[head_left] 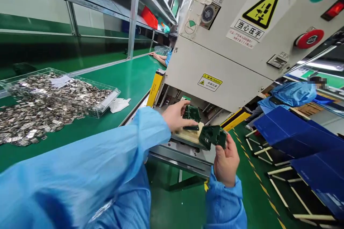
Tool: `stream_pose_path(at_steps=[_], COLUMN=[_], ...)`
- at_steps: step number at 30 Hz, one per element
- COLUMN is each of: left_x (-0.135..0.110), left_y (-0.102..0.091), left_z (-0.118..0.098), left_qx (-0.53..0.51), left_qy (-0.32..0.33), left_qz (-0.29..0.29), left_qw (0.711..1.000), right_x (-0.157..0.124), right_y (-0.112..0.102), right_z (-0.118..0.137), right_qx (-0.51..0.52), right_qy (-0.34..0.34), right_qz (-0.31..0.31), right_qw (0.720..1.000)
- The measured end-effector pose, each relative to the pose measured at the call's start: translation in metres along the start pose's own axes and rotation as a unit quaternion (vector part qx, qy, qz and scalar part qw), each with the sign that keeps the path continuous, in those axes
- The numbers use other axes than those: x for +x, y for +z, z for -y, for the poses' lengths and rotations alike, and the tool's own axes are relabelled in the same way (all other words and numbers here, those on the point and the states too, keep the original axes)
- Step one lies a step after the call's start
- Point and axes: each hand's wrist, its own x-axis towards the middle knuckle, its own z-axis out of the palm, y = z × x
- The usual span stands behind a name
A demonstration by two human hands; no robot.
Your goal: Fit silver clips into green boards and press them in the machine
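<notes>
My left hand (176, 116) reaches into the mouth of a grey press machine (228, 68), thumb and fingers closed on a dark green moulded plastic part (192, 113). This part is just above a pale fixture block (186, 136) on the machine's bed. In front of the opening, to the right of the fixture, my right hand (228, 159) grips a second dark green plastic part (215, 136) by its right end. That part is held tilted, apart from the bed. The exact form of both parts is hard to make out.
Yellow light-curtain bars (155, 87) flank the opening. To the left, a clear tray (107, 102) and a heap of small metal pieces (27, 128) cover the green bench (131, 71). Blue bins on frames (290, 132) stand at right. One co-worker (292, 91) is at right, another beyond the bench.
</notes>
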Motion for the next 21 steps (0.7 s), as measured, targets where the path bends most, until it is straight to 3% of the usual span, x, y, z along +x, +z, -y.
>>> stream_pose_path(at_steps=[3,7,10,12,15,18,20,21], left_x=[-0.038,-0.107,-0.148,-0.163,-0.165,-0.153,-0.146,-0.144], left_y=[-0.042,-0.096,-0.117,-0.12,-0.116,-0.104,-0.096,-0.092], left_z=[-0.008,-0.005,0.009,0.023,0.046,0.066,0.073,0.074], left_qx=[-0.06,-0.067,-0.038,-0.028,-0.032,-0.029,-0.031,-0.032], left_qy=[-0.05,-0.144,-0.235,-0.258,-0.24,-0.196,-0.173,-0.167], left_qz=[0.015,0.072,0.077,0.072,0.058,0.053,0.049,0.041], left_qw=[0.997,0.985,0.968,0.963,0.969,0.979,0.983,0.985], right_x=[0.035,0.065,0.071,0.071,0.059,0.032,0.009,-0.001], right_y=[0.019,0.038,0.045,0.045,0.033,0.005,-0.011,-0.014], right_z=[-0.003,-0.003,-0.003,-0.004,-0.006,-0.002,0.005,0.008], right_qx=[-0.083,-0.159,-0.128,-0.126,-0.195,-0.279,-0.325,-0.351], right_qy=[-0.017,-0.015,0.006,0.016,-0.009,-0.04,-0.026,-0.014], right_qz=[0.083,0.193,0.258,0.27,0.23,0.092,-0.016,-0.025], right_qw=[0.993,0.968,0.958,0.955,0.953,0.955,0.945,0.936])
